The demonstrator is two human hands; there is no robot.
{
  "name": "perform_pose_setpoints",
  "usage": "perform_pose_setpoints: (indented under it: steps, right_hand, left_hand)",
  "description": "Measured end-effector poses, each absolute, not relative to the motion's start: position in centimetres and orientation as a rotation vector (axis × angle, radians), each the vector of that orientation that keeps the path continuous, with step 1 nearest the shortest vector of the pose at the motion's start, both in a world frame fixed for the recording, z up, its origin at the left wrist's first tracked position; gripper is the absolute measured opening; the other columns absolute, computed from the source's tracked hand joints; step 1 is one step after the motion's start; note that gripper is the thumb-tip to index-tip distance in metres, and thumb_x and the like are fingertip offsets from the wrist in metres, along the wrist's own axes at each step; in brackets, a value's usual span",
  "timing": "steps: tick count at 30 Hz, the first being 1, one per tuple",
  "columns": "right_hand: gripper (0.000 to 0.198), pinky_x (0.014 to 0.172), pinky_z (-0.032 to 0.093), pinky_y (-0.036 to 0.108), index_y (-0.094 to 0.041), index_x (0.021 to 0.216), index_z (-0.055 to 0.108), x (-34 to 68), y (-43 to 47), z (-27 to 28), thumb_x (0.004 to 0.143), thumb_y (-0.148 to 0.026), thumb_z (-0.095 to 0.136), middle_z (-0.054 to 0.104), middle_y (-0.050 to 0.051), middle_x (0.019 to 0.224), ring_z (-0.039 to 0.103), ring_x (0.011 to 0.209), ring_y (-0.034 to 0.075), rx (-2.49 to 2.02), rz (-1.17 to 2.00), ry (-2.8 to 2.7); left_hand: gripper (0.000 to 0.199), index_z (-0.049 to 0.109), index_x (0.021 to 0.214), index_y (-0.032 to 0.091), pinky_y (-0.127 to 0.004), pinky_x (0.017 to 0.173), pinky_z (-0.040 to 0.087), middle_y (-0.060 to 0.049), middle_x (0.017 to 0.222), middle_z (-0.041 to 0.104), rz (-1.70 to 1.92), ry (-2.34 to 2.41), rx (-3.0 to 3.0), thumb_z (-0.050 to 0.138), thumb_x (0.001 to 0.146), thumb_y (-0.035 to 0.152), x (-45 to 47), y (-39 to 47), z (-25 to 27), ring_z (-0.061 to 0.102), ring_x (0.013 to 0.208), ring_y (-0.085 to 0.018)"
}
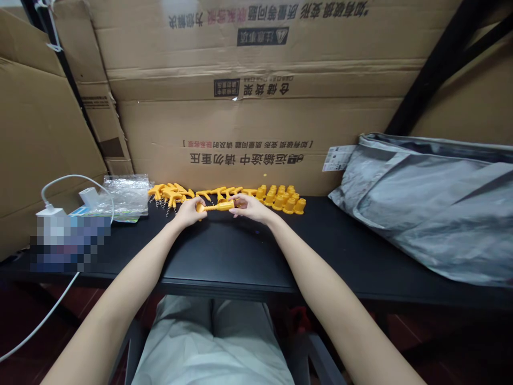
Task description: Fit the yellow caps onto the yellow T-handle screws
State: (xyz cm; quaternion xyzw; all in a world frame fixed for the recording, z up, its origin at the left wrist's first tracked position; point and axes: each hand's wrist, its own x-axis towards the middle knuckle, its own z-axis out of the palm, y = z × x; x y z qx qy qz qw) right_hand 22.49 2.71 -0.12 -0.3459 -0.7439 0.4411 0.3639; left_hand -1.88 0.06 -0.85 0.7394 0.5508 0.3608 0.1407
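Observation:
Over the black table, both hands hold the two ends of one yellow plastic corkscrew (219, 207), lying level. My left hand (191, 212) is closed around its left end, a rounded yellow part mostly covered by the fingers. At the wider right end, my right hand (252, 208) pinches with thumb and fingertips; the tip there is partly hidden. Behind my left hand lies a pile of yellow T-shaped corkscrew handles (171, 192) with metal spirals. More T-shaped handles (218, 191) form a row behind the hands. Several yellow cup-like bases (288, 203) stand in rows beyond my right hand.
A cardboard sheet (256, 117) rises behind the black table (224, 251). On the right rests a large grey bag (433, 203). To the left are a clear plastic bag (126, 193), a white charger (51, 214) with its cable, and a blurred-out patch.

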Motion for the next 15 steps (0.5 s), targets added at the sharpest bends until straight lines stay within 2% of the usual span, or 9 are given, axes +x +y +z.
perform_pose_setpoints:
  steps: [2,6,10,13,15]
  right_hand:
    - [0.047,0.066,0.054,0.028,-0.015,0.105,0.059,22.5,2.9,-0.3,0.068,-0.037,0.078,0.068,0.003,0.085,0.063,0.059,0.010,-0.899,1.126,-1.926]
    - [0.039,0.056,0.049,0.022,-0.014,0.089,0.063,22.1,2.5,0.1,0.075,-0.049,0.069,0.068,0.001,0.068,0.061,0.050,0.010,-0.977,1.081,-1.944]
    - [0.050,0.047,0.044,0.019,-0.013,0.067,0.059,21.5,1.9,0.4,0.082,-0.061,0.055,0.065,0.004,0.056,0.059,0.043,0.009,-1.082,1.083,-1.922]
    - [0.053,0.043,0.042,0.017,-0.013,0.067,0.059,21.4,1.9,0.4,0.084,-0.062,0.049,0.066,0.006,0.057,0.058,0.041,0.009,-1.164,1.112,-1.899]
    - [0.049,0.042,0.042,0.016,-0.012,0.077,0.062,21.6,1.9,0.3,0.085,-0.059,0.051,0.069,0.007,0.067,0.059,0.044,0.008,-1.172,1.123,-1.904]
  left_hand:
    - [0.021,0.056,0.080,0.019,-0.022,0.055,0.031,0.007,0.055,0.046,1.043,1.571,2.150,0.061,0.060,0.027,-2.0,0.0,-0.9,0.043,0.054,-0.010]
    - [0.026,0.054,0.080,0.019,-0.022,0.054,0.031,0.007,0.056,0.045,1.054,1.528,2.170,0.064,0.062,0.035,-2.0,-0.1,-0.8,0.042,0.055,-0.010]
    - [0.030,0.055,0.079,0.019,-0.022,0.054,0.031,0.006,0.057,0.047,1.060,1.509,2.179,0.067,0.062,0.041,-1.9,-0.2,-0.7,0.043,0.055,-0.010]
    - [0.029,0.055,0.079,0.019,-0.022,0.054,0.031,0.006,0.057,0.048,1.058,1.519,2.175,0.067,0.062,0.040,-1.8,-0.2,-0.8,0.044,0.055,-0.010]
    - [0.028,0.056,0.079,0.018,-0.022,0.054,0.031,0.006,0.057,0.049,1.053,1.526,2.165,0.066,0.063,0.039,-1.8,-0.1,-0.8,0.045,0.055,-0.010]
